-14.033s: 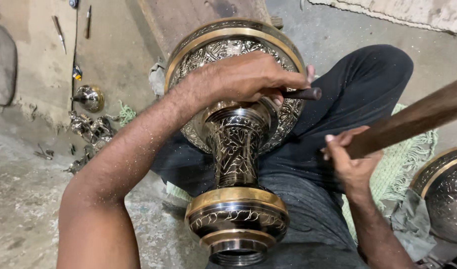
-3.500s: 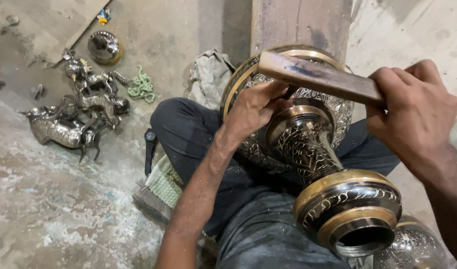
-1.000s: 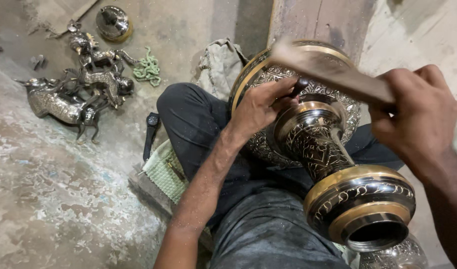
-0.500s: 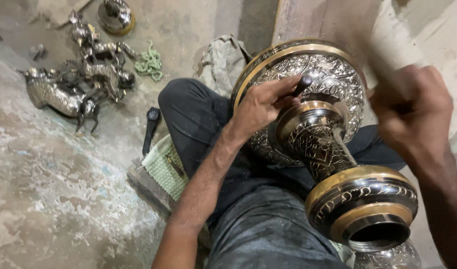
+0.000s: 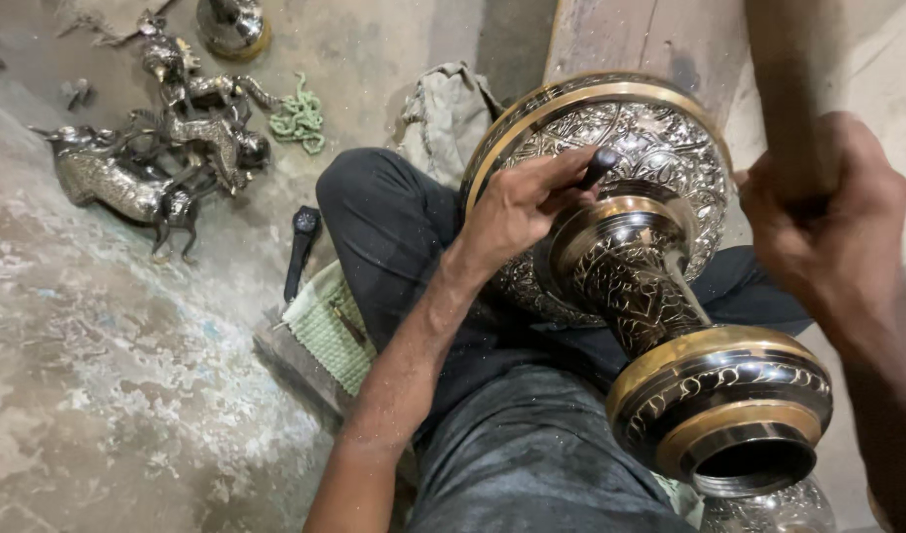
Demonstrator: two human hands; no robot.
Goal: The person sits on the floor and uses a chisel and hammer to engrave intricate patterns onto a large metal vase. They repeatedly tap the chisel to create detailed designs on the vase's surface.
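Vase: big engraved metal vase (image 5: 660,296), brass bands w/ black-and-silver pattern, lying on its side across the person's lap; wide end away from camera, open end near, bottom right.
L hand: left hand (image 5: 517,212) on the vase's wide part, fingers wrapped tight round a small dark punch (image 5: 599,166), tip set against the engraved surface.
R hand: right hand (image 5: 833,232) raised beside the vase, fist closed round a wooden mallet handle (image 5: 789,89); handle blurred, runs up out of frame.
Legs: dark trousers (image 5: 492,434), dusty.
Floor: concrete, worn; green woven mat (image 5: 325,331) just beside the thigh, black tool (image 5: 300,247) near its edge.
Top left: metal animal figurines (image 5: 152,168) in a heap, green cord (image 5: 297,116) by them, grey cloth (image 5: 445,114) behind the knee.
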